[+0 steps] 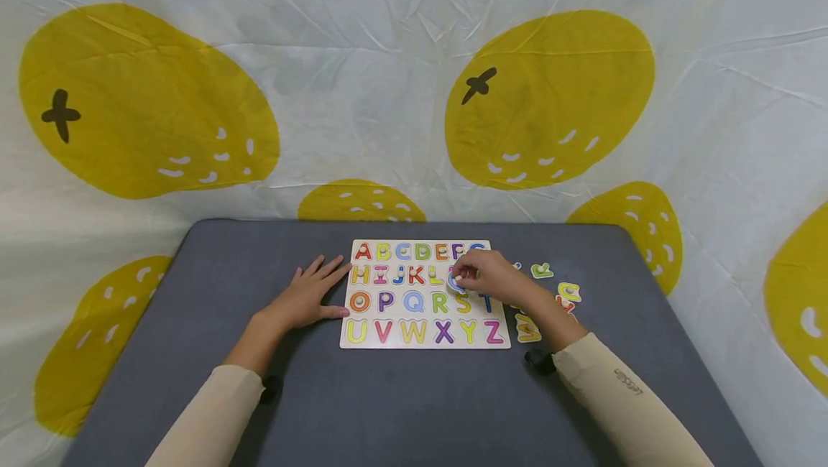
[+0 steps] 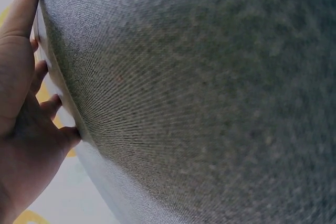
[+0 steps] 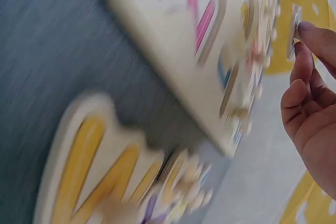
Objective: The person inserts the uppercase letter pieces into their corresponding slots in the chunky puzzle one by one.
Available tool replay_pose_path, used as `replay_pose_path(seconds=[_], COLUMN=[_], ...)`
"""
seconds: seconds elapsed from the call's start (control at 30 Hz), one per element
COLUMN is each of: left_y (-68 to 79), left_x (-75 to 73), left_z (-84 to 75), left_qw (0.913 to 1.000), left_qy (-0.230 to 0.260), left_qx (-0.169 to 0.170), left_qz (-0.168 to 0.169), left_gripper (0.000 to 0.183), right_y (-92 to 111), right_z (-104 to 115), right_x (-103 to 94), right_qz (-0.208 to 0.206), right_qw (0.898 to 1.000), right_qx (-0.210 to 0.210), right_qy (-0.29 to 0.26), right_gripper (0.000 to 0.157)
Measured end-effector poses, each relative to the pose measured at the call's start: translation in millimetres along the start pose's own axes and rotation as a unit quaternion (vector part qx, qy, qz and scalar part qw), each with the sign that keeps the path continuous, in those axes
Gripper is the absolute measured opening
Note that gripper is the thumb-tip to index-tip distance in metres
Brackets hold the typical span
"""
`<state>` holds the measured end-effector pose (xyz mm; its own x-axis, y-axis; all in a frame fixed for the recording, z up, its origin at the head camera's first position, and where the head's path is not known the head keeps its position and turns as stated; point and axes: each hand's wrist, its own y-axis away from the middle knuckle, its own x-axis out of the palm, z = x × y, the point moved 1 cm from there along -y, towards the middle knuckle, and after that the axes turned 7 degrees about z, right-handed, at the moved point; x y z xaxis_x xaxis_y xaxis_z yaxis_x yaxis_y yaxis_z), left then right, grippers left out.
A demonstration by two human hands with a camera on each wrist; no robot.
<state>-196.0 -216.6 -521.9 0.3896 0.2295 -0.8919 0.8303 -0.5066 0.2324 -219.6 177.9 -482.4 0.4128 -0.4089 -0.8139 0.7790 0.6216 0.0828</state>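
Observation:
A white alphabet puzzle board with coloured letters lies on the dark grey table. My right hand is over the right half of the board and pinches a blue letter piece by its small knob. Fingers hide part of that piece, so its letter cannot be read for certain. In the right wrist view the letter piece appears edge-on, between thumb and fingertips. My left hand rests on the table with spread fingers, its thumb and a fingertip touching the board's left edge. The left wrist view shows this hand beside the tabletop.
Several loose letter pieces lie right of the board, among them a green one, a yellow one and a yellow-orange W or M. Part of this group is under my right forearm. Behind the table hangs a white fabric with yellow fruit shapes.

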Motion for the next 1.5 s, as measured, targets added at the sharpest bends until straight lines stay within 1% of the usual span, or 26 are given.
replay_pose_path(seconds=[0.1,0.23,0.37,0.53,0.67,0.9,0.97,1.3,1.5], left_y=[0.1,-0.2,0.3,-0.2,-2.2,-3.3,-2.9,-1.3,-1.3], left_x=[0.2,0.7,0.0,-0.3,0.7,1.4,1.8,2.7,1.2], left_z=[0.8,1.1,0.9,1.3,3.4,5.3,5.4,4.4,4.4], left_qw=[1.0000,1.0000,1.0000,0.9999,0.9999,0.9998,0.9999,0.9999,0.9999], left_qy=[0.001,-0.004,-0.003,-0.004,-0.009,-0.013,-0.012,-0.008,-0.007], left_qx=[-0.001,0.004,0.004,0.002,0.007,0.008,0.007,0.005,0.003], left_qz=[0.003,-0.002,-0.007,-0.009,-0.012,-0.011,-0.010,-0.010,-0.011], left_gripper=[0.098,0.098,0.097,0.096,0.096,0.096,0.096,0.096,0.096], right_y=[-12.8,-27.6,-39.4,-49.4,-51.7,-54.0,-54.2,-52.4,-52.6], right_z=[8.3,19.9,31.4,40.3,43.2,42.3,43.5,50.0,48.7], right_x=[7.1,15.7,22.7,31.2,36.7,47.4,49.4,49.9,49.8], right_qz=[0.018,0.039,0.057,0.075,0.081,0.099,0.100,0.108,0.099], right_qw=[1.000,0.999,0.997,0.995,0.994,0.993,0.993,0.992,0.994], right_qx=[-0.019,-0.029,-0.041,-0.063,-0.075,-0.055,-0.055,-0.055,-0.045], right_qy=[0.002,0.010,0.021,0.025,0.022,0.022,0.025,0.034,0.030], right_gripper=[0.007,0.006,0.005,0.004,0.004,0.006,0.006,0.006,0.004])
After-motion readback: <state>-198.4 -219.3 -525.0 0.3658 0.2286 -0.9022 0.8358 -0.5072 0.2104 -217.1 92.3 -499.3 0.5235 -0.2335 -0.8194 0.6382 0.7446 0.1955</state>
